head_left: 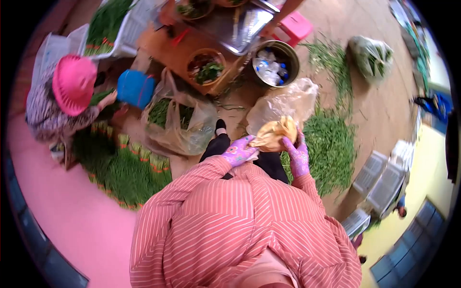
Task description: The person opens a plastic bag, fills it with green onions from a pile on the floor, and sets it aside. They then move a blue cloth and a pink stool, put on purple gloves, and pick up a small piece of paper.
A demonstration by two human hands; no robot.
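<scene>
Both my hands wear purple patterned gloves and hold one crumpled tan thing (274, 136), maybe a bag or a flat bread, in front of my body. My left hand (239, 151) pinches its left edge, with something whitish just below the fingers. At its right side, my right hand (298, 156) grips the edge between thumb and fingers. Directly behind it lies a clear plastic bag (295, 98). Loose green stalks (329, 149) cover the floor to the right of my right hand.
A person in a pink hat (74, 85) handles greens at the left, beside bundled greens (129, 175). An open plastic bag of greens (194, 120), a metal pot with bottles (276, 63), a wooden table (158, 41) and a pink stool (295, 26) stand ahead. White crates (382, 180) are at right.
</scene>
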